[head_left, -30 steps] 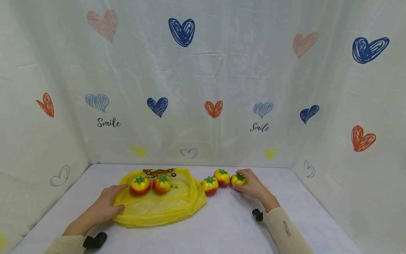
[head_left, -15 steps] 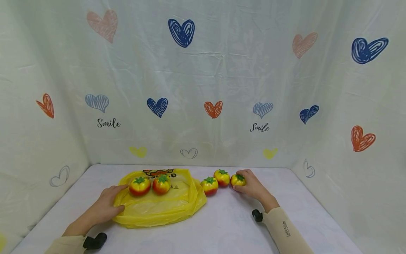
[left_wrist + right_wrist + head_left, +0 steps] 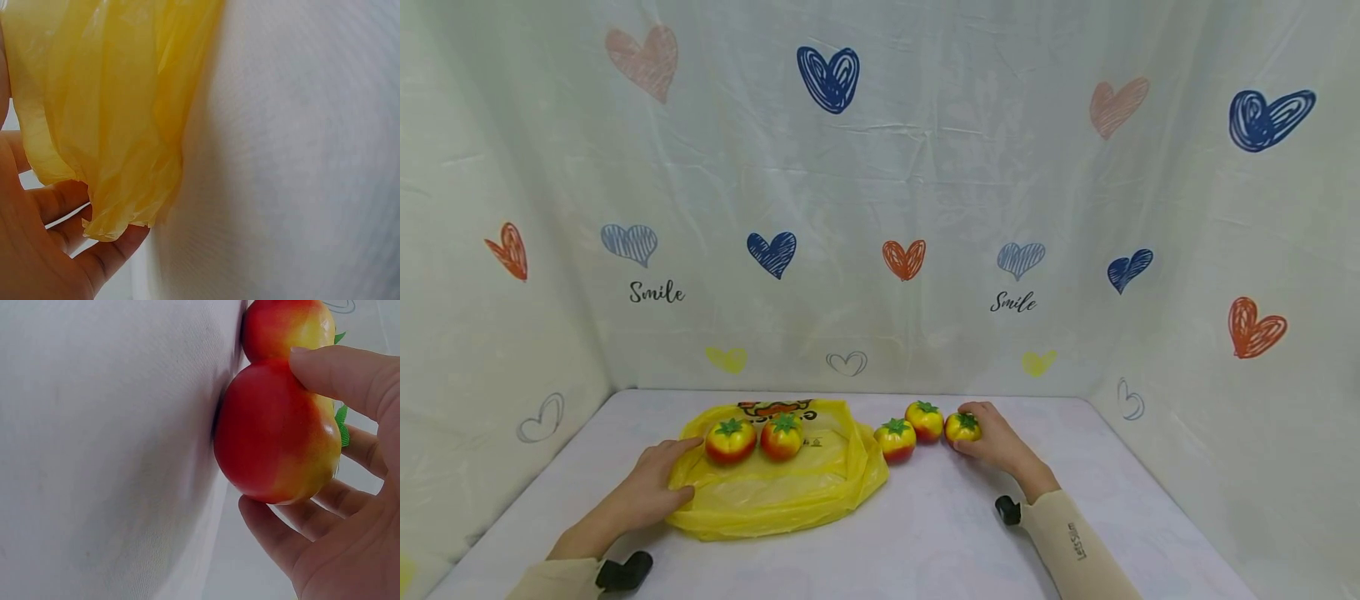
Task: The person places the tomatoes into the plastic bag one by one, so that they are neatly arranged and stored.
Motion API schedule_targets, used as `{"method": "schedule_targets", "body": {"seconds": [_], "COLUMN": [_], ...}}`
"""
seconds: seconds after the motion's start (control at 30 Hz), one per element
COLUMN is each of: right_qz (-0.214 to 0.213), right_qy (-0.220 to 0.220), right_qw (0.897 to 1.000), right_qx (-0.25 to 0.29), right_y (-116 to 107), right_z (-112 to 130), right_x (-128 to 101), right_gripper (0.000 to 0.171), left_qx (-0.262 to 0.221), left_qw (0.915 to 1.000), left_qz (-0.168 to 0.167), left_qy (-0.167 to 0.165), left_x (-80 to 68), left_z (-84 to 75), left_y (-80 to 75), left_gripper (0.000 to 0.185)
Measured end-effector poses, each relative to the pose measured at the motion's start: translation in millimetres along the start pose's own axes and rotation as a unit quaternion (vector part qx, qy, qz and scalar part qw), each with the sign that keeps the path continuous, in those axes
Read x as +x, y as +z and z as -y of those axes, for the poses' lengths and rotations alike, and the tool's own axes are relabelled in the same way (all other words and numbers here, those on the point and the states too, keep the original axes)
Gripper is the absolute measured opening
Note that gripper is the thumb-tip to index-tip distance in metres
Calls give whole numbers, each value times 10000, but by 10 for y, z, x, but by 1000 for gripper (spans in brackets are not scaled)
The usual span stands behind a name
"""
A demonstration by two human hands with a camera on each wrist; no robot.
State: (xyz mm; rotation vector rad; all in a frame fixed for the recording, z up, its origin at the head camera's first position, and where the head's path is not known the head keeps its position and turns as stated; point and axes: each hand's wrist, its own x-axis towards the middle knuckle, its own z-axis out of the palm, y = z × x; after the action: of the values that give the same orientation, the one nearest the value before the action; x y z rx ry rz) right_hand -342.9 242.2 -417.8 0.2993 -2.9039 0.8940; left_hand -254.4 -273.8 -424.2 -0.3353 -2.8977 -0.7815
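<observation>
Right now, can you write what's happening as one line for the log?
left hand: holds crinkly yellow plastic bag edge | right hand: grip round red-yellow toy tomato | bag: two tomatoes on top

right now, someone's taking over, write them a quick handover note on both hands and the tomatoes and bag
Left hand: rests on the near-left edge of the crumpled yellow plastic bag, a fold pinched in its fingers.
Right hand: grips the rightmost red-and-yellow toy tomato, which sits on the white table.
Two toy tomatoes lie on the bag.
Two more tomatoes sit on the table between the bag and the right hand.
Done: two on the bag. Left: three outside, one already gripped.
</observation>
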Motion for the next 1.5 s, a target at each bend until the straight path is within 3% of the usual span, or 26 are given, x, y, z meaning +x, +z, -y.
{"method": "schedule_targets", "body": {"seconds": [0.93, 1.5], "right_qz": [18, -266], "right_qy": [121, 47], "right_qw": [9998, 9996], "right_qx": [-156, 87], "right_y": [15, -45], "right_z": [31, 53], "right_x": [3, -21], "right_gripper": [54, 58], "left_qx": [-6, -74], "left_qw": [10000, 9996], "left_qz": [34, 132], "left_qy": [-88, -241], "left_x": [-8, -1], "left_z": [10, -8], "left_y": [9, 4], "left_gripper": [68, 69]}}
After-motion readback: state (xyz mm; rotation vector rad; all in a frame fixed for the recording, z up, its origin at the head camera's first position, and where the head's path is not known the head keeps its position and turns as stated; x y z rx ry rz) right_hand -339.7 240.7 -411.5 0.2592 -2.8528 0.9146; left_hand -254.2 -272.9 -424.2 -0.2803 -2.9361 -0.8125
